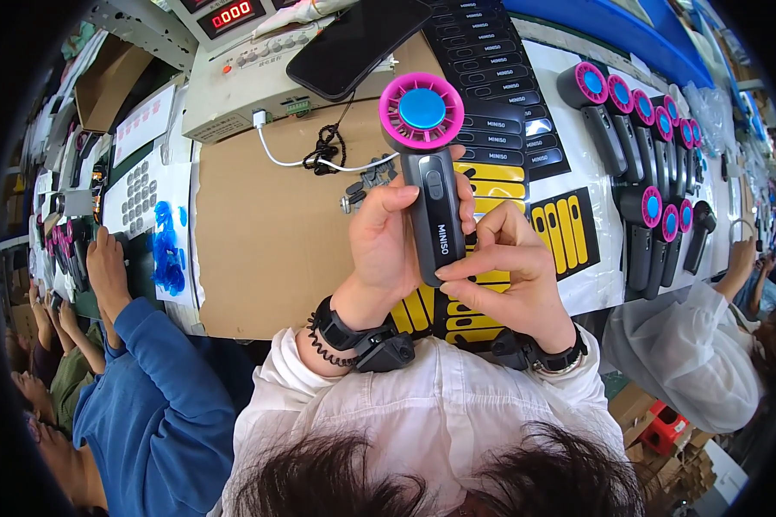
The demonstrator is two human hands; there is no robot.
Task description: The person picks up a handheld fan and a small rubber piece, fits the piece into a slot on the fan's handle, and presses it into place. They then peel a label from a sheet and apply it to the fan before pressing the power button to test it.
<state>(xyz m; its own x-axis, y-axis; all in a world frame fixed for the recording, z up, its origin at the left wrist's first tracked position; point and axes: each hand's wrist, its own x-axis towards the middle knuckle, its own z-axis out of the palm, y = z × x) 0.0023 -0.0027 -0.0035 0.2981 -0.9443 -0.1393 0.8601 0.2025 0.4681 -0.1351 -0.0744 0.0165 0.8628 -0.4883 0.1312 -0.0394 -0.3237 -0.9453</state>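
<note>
The left hand (384,241) grips the fan (434,202), its fingers partly hidden behind it, while the right hand (517,267) pinches at the fan's near end (anything between those fingertips is hard to make out). The fan's long axis points away from the person, leaning slightly left, head farthest; yellow strips (491,171) beneath it are partly covered, and the phone (358,52) beyond is cut off.

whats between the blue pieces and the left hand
In the head view, the edge of the white sheet, then brown cardboard, lie between the blue pieces and the left hand.
</note>
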